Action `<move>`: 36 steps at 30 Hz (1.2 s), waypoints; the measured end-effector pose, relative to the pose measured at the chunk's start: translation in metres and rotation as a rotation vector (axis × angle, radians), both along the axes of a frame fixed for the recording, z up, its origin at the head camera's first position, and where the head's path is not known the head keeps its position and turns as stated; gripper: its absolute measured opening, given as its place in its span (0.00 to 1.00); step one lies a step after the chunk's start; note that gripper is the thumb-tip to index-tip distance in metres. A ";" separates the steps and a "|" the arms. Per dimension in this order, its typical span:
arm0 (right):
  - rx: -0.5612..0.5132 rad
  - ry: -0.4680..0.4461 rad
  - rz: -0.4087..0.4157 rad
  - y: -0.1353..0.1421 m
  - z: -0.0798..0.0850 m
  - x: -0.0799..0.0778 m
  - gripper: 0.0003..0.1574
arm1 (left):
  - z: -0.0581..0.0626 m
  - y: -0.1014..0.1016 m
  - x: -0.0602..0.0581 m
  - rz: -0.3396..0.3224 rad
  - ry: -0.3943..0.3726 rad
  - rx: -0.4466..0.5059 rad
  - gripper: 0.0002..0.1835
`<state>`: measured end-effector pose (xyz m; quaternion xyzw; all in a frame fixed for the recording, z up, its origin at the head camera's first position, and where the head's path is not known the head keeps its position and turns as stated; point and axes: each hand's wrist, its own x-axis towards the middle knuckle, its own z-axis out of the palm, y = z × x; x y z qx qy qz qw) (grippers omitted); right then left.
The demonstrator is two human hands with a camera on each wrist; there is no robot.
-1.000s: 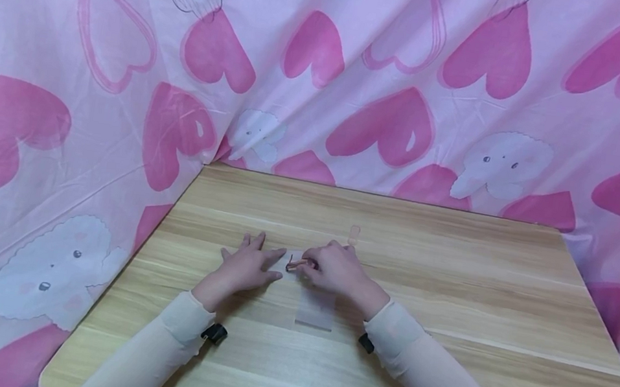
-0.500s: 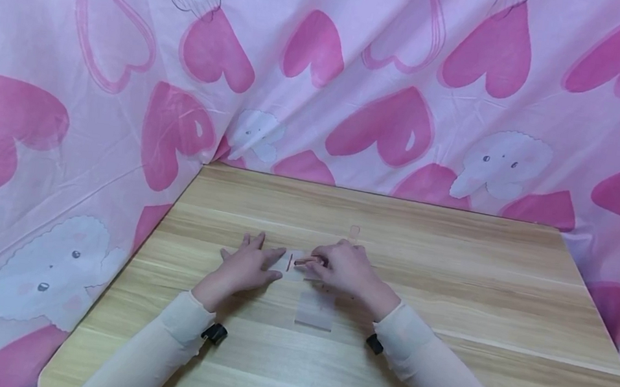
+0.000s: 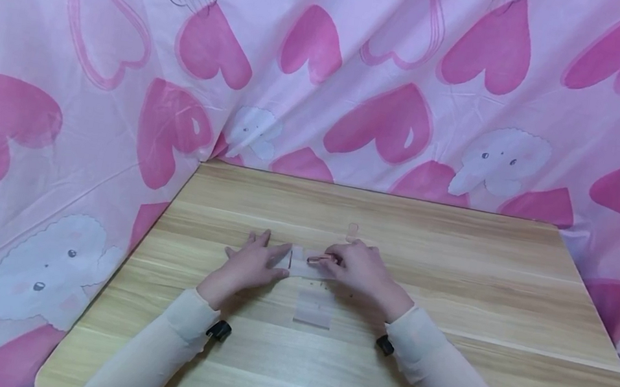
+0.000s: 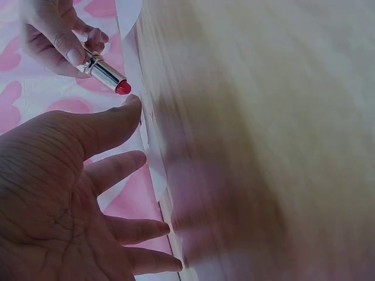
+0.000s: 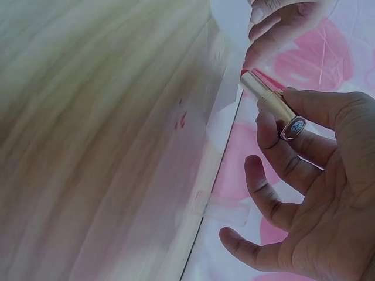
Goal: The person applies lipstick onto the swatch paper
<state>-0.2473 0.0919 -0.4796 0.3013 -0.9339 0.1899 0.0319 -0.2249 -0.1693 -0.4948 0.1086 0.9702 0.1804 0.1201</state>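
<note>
My right hand (image 3: pixel 367 270) pinches a gold lipstick (image 5: pixel 269 96) between thumb and fingers, its red tip bare and pointing toward my left hand (image 3: pixel 253 268). The left hand lies with fingers spread, thumb and index fingertips at the left end of a white strip of paper (image 3: pixel 302 272). On that strip, right by those fingertips, runs a short dark red stroke (image 3: pixel 291 258). The lipstick sits to the right of the stroke, over the paper. In the left wrist view the red bullet (image 4: pixel 123 88) shows close beyond the left thumb tip.
A pale translucent square (image 3: pixel 313 315) lies on the wooden table (image 3: pixel 447 316) in front of the strip, with several dark specks between them. Behind the right hand lies a small clear, pink-edged piece (image 3: pixel 353 230). A pink heart-print cloth (image 3: pixel 384 125) hangs around the table.
My right hand has drawn the lipstick rightward, off the red stroke, uncovering more of the paper. The left hand has shifted slightly right, its fingertips now closer to the stroke.
</note>
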 end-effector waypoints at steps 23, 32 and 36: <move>0.003 -0.073 -0.065 0.018 0.002 -0.004 0.09 | 0.007 0.028 -0.003 -0.064 0.030 -0.020 0.35; 0.009 -0.087 -0.087 0.019 0.002 -0.003 0.11 | 0.003 0.037 -0.003 -0.099 0.054 -0.022 0.34; 0.014 -0.072 -0.087 0.019 0.002 -0.003 0.12 | 0.002 0.040 -0.004 -0.101 0.041 -0.025 0.33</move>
